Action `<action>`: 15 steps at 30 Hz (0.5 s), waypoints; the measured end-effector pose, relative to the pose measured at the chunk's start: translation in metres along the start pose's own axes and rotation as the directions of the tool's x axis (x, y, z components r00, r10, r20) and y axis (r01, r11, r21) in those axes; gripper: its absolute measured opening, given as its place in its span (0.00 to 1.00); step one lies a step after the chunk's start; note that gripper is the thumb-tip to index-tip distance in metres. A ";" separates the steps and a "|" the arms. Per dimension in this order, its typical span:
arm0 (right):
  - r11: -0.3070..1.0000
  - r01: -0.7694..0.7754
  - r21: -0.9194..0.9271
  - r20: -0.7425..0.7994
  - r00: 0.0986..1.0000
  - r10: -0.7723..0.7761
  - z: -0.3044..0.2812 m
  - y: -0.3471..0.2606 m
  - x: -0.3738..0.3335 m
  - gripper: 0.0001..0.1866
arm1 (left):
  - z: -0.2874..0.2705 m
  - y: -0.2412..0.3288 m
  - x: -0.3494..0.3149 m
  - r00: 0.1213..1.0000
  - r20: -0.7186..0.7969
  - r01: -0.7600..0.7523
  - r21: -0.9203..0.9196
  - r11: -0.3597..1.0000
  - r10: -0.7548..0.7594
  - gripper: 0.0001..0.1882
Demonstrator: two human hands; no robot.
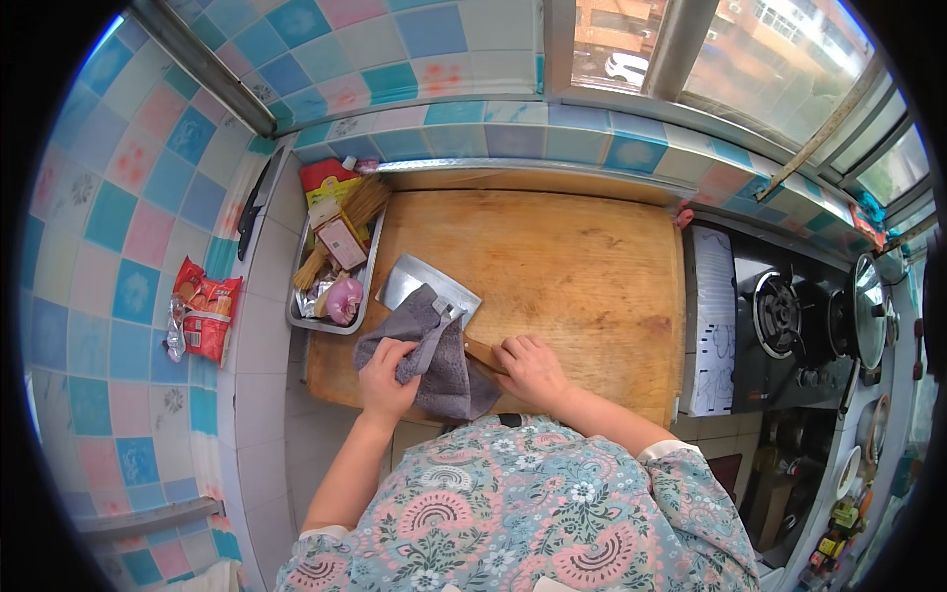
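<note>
A cleaver (404,280) with a broad metal blade and a wooden handle lies over the left part of a large wooden board (582,257). My right hand (533,372) is closed round the end of its handle. In my left hand (390,380) I grip a grey cloth (444,365), which drapes over the near part of the blade and hides it. The far corner of the blade shows beyond the cloth. Part of the cloth hangs down toward the board's near edge.
Left of the board stands a metal tray (355,314) with a purple onion (344,301), a small box and packets. A gas stove (779,316) with a lidded pan (868,311) is at the right. A red packet (205,311) hangs on the tiled left wall.
</note>
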State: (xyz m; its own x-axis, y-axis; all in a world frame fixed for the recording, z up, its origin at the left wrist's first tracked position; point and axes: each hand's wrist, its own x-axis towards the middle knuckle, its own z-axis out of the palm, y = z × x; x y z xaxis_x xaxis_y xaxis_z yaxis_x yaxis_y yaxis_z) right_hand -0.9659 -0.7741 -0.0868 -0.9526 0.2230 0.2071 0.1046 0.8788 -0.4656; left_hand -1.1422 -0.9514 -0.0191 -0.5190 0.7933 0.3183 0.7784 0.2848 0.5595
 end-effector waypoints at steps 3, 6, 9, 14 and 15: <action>0.999 0.022 0.037 0.077 0.997 -0.025 -0.006 0.006 -0.002 0.23 | 0.019 0.007 0.012 0.991 0.096 -0.098 0.071 0.993 0.091 0.24; 0.991 0.065 -0.120 0.057 0.997 -0.059 -0.010 0.038 -0.012 0.28 | 0.048 -0.006 0.014 0.970 0.191 -0.176 0.121 0.977 0.151 0.28; 0.963 -0.060 -0.262 0.163 0.981 0.105 -0.029 0.076 -0.027 0.33 | 0.065 -0.014 0.008 0.956 0.209 -0.243 0.167 0.956 0.206 0.29; 0.751 -0.535 -0.387 -0.155 0.841 0.519 -0.064 0.151 -0.068 0.34 | 0.071 -0.022 0.006 0.958 0.204 -0.239 0.166 0.957 0.204 0.29; 0.703 -0.594 -0.392 -0.217 0.802 0.557 -0.067 0.163 -0.072 0.34 | 0.072 -0.022 0.008 0.959 0.202 -0.236 0.163 0.958 0.201 0.29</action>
State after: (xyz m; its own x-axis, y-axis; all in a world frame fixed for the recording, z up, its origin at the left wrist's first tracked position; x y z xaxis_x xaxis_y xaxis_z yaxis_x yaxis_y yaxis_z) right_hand -0.8613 -0.6188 -0.1202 -0.6434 0.7598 0.0935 0.7514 0.6501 -0.1131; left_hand -1.1383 -0.9131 -0.0838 -0.2695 0.9262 0.2635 0.9257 0.1738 0.3359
